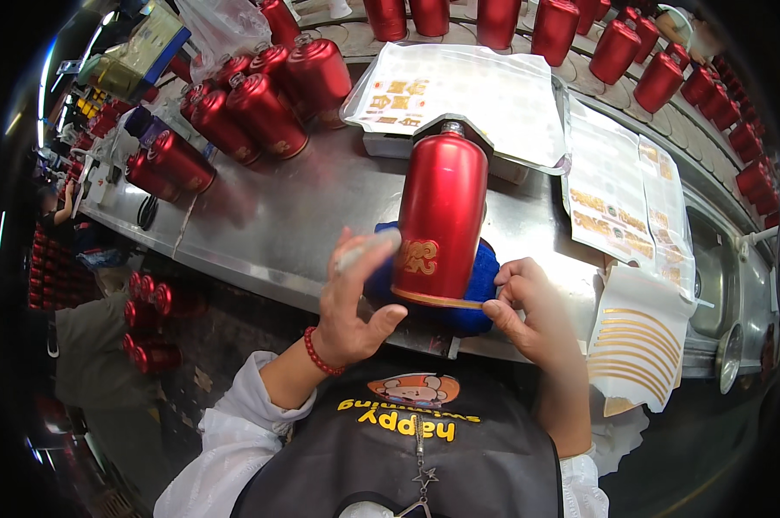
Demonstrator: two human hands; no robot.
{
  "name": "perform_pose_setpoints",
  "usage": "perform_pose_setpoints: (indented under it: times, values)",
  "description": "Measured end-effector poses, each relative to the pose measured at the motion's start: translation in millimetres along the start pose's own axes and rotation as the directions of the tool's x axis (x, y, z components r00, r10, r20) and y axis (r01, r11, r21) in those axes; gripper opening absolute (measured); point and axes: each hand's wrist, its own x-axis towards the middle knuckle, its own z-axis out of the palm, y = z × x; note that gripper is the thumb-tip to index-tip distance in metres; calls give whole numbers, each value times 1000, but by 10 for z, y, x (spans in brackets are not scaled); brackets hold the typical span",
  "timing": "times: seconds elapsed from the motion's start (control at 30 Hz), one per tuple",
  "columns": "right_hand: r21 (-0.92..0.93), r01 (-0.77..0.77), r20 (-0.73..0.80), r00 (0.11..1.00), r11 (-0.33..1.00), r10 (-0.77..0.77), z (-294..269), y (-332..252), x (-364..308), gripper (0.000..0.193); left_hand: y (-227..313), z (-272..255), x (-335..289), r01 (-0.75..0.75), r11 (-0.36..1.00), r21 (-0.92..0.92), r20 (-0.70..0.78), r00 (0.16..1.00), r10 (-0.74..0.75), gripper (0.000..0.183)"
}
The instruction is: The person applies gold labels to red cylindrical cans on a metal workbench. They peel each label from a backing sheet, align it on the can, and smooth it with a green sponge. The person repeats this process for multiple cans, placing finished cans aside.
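A glossy red bottle (444, 203) with a gold emblem leans back on a blue cloth pad (485, 268), its neck pointing away from me and its base towards me. Along the base edge runs a thin gold strip (442, 300). The strip's free end is pinched between thumb and finger of my right hand (532, 312), at the bottle's right. My left hand (348, 302), with a red bead bracelet on its wrist, is open beside the bottle's lower left, fingers spread and thumb apart. Pale covers sit on some of its fingers. Whether those fingers touch the bottle, I cannot tell.
More red bottles (267, 116) crowd the metal table (260, 220) at the far left. Others stand on a curved slatted conveyor (571, 78) behind. Sticker sheets (614, 203) lie to the right, near a sheet of curved gold strips (638, 345) and a metal sink (709, 276).
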Motion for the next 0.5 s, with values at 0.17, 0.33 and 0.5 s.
perform_pose_setpoints:
  times: [0.17, 0.33, 0.5]
  values:
    - [-27, 22, 1, 1000, 999, -22, -3, 28, 16, 24, 117, -3, -80, -397, 821, 410, 92, 914, 396, 34]
    - [-56, 31, 5, 1000, 998, -30, 2, 51, 6, 24, 219, 182, 139, -457, 806, 376, 171, 889, 424, 39]
    - [-56, 47, 2, 999, 997, -47, 19, -36, 40, 25, 49, 169, 230, -236, 938, 254, 107, 971, 216, 76]
